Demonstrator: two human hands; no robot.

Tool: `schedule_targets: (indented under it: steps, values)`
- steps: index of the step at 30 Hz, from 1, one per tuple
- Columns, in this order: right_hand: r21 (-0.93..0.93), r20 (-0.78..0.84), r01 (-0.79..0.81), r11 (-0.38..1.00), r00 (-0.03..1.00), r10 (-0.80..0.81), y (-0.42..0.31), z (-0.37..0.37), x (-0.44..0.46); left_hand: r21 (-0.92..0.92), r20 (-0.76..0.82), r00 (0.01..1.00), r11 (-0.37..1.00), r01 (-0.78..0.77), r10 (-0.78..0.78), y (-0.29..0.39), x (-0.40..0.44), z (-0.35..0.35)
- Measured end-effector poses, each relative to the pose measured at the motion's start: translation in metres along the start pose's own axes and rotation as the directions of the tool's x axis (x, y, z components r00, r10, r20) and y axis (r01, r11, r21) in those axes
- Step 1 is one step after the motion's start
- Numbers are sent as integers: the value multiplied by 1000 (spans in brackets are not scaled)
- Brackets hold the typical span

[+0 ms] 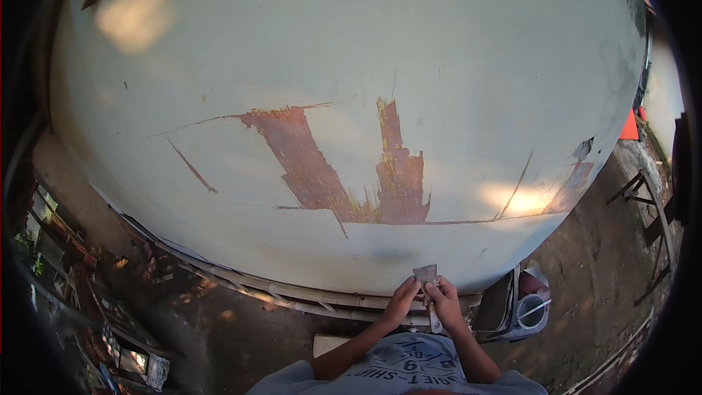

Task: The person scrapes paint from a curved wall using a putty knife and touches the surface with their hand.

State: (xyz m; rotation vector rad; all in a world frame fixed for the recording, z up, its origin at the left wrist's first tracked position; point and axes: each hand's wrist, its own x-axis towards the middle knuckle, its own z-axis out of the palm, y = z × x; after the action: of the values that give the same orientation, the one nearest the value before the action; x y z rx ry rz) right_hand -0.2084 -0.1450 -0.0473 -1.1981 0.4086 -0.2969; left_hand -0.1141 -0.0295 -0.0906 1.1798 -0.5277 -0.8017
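In front of my chest, both hands meet at a putty knife (425, 273) with a flat grey metal blade and a pale handle. My right hand (447, 303) is closed round it, thumb near the base of the blade, and the handle end shows below. My left hand (401, 303) is closed too, its fingertips at the knife beside the blade. The blade points up toward a whitish painted wall (497, 58) and stands apart from its bare patches. Reddish-brown surface shows in a slanting patch (303, 157) and an upright patch (401, 183), with ragged yellowish edges.
Low at the right stands a dark container holding a clear round tub (531, 311). A dark metal frame (654, 227) is farther right. Wooden strips (292, 300) run along the wall's foot. Assorted clutter (95, 300) lies at the lower left on dirt ground.
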Motion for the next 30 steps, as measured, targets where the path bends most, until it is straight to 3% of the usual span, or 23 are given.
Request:
schedule_targets:
  steps: [3, 7, 11, 14, 17, 21, 27, 30]
  values:
    - [56, -73, 61, 997, 996, -56, -31, 11, 9, -12, 86, 991, 994, -106, 107, 29, 8, 22]
    - [83, -110, 188, 979, 978, -179, -60, 22, 24, 43, 28, 991, 991, -129, 128, 57, 25, 37]
    - [95, -39, 246, 965, 969, -244, -86, 36, 36, 150, -36, 955, 946, -286, 295, 87, 31, 49]
    - [48, -3, 333, 942, 943, -333, -91, 43, 50, 55, -153, 893, 906, -419, 423, 92, 41, 60]
    - [122, 15, 314, 942, 948, -318, -101, 53, 56, 10, -208, 882, 902, -431, 423, 94, 47, 56]
    - [13, 33, 377, 926, 926, -377, -106, 66, 68, 60, -225, 858, 885, -462, 463, 104, 53, 45]
    - [31, 7, 355, 934, 935, -355, -102, 76, 73, 147, -244, 755, 792, -592, 609, 114, 57, 49]
    - [-73, -30, 359, 931, 932, -361, -97, 78, 78, 132, -279, 773, 820, -557, 570, 119, 53, 49]
